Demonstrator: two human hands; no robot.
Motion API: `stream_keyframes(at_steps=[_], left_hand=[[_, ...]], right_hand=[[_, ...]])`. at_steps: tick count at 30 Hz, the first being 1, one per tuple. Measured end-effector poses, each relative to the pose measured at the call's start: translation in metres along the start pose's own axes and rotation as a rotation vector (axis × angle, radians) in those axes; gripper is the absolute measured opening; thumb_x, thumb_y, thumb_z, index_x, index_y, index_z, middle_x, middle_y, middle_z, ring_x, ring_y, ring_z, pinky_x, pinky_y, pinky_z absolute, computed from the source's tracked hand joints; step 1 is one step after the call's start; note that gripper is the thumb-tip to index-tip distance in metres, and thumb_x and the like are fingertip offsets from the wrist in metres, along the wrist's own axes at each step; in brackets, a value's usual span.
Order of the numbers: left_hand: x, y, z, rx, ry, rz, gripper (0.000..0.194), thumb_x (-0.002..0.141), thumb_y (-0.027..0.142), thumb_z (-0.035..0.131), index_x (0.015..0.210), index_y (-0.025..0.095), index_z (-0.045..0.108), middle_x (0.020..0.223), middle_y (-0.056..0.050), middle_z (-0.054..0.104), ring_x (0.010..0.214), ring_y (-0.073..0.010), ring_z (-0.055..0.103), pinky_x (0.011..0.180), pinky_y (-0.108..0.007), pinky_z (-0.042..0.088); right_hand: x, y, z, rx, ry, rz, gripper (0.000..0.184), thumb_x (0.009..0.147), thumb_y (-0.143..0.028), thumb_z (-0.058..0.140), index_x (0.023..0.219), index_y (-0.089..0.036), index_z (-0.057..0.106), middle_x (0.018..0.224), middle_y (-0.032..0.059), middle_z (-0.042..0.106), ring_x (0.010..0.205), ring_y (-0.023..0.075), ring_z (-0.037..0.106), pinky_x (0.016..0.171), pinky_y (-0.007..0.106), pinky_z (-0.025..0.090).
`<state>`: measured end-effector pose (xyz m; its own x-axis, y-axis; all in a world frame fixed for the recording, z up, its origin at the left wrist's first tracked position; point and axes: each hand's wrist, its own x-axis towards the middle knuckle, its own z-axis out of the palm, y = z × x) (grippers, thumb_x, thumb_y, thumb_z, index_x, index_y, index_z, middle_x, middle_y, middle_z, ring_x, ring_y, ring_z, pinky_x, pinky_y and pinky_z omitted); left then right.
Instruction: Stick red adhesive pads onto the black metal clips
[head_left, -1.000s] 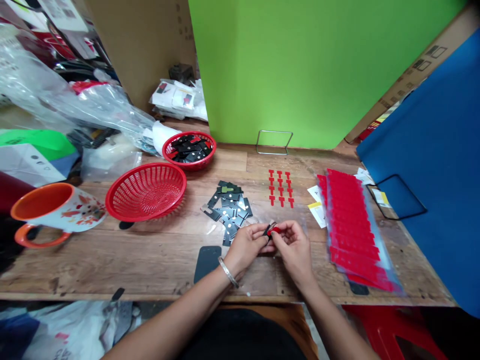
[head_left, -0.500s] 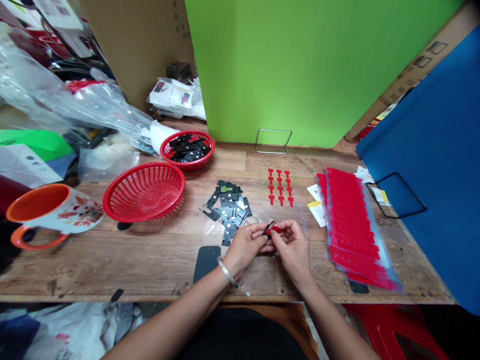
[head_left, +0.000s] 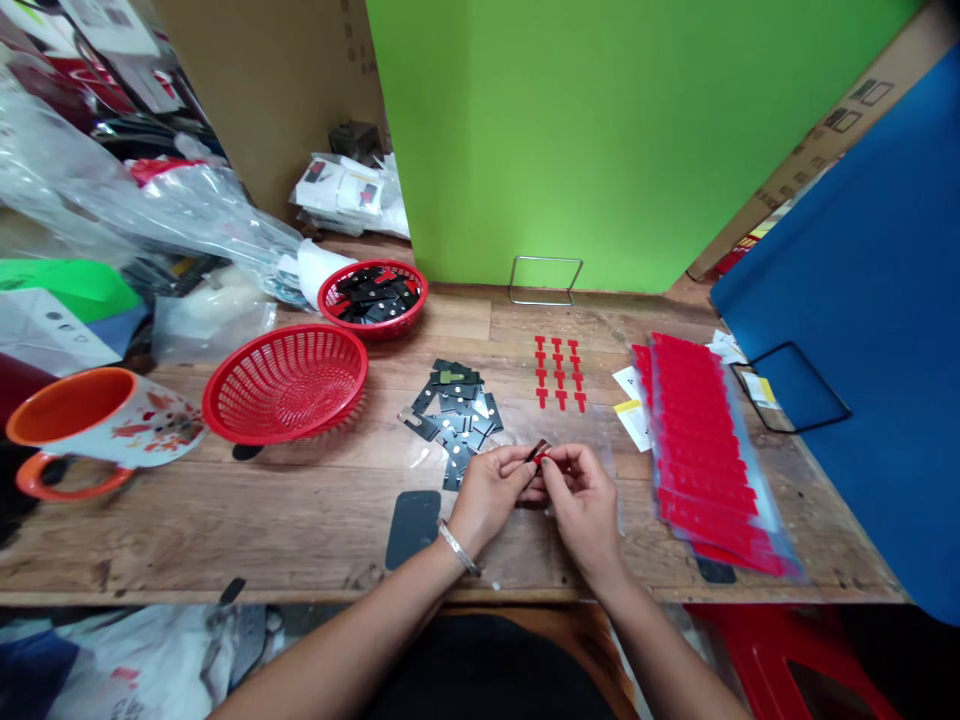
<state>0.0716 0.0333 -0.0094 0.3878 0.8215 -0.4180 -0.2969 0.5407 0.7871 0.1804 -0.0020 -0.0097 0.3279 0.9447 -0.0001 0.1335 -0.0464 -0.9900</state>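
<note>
Over the front of the table, my left hand [head_left: 486, 497] pinches a small black flat piece [head_left: 541, 447]. My right hand [head_left: 589, 505] meets it, thumb and fingers closed on a red piece [head_left: 539, 458] pressed against the black one. Fingers cover most of both. Just beyond my left hand lies a loose pile of black flat pieces [head_left: 472, 439] with pale round spots. Several red T-shaped pieces [head_left: 559, 378] lie in neat rows past my hands. To the right is a stack of red strips [head_left: 697, 430] on clear plastic.
A red basket [head_left: 247, 385] stands at left, near a smaller red basket [head_left: 405, 325] of black and red pieces. An orange-and-white mug [head_left: 154, 425] is far left. A green panel [head_left: 562, 130] closes the back; a blue panel [head_left: 862, 320] flanks the right, beside a black wire stand [head_left: 821, 425].
Both hands stay together in nearly the same spot. The red piece has shifted slightly left against the black piece, and less of it shows between my fingers.
</note>
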Motion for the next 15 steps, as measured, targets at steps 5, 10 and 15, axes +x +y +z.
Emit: stream_keyframes(at_steps=[5,10,15], left_hand=[[-0.003,0.005,0.004,0.010,-0.012,0.046,0.030,0.067,0.024,0.067,0.094,0.011,0.065,0.077,-0.005,0.068,0.067,-0.0153,0.065,0.067,-0.026,0.053],[-0.005,0.006,0.007,0.033,0.012,0.002,0.028,0.068,0.024,0.067,0.092,0.010,0.064,0.071,-0.005,0.067,0.064,-0.0145,0.065,0.063,-0.024,0.053],[-0.004,0.004,0.007,0.015,0.001,-0.008,0.030,0.067,0.023,0.068,0.093,0.009,0.063,0.070,-0.005,0.067,0.062,-0.0132,0.064,0.062,-0.023,0.053]], right_hand=[[-0.002,-0.007,-0.003,-0.223,0.098,-0.200,0.010,0.080,-0.028,0.053,0.082,-0.020,0.058,0.093,0.0065,0.056,0.081,0.0174,0.055,0.065,0.028,0.047],[0.010,-0.009,-0.008,-0.210,0.125,-0.199,0.010,0.078,-0.028,0.055,0.074,-0.019,0.057,0.091,0.0065,0.053,0.086,0.0183,0.053,0.064,0.026,0.045],[0.014,-0.006,-0.009,-0.164,0.103,-0.149,0.007,0.077,-0.026,0.056,0.075,-0.018,0.056,0.083,0.0030,0.054,0.077,0.0156,0.052,0.066,0.026,0.043]])
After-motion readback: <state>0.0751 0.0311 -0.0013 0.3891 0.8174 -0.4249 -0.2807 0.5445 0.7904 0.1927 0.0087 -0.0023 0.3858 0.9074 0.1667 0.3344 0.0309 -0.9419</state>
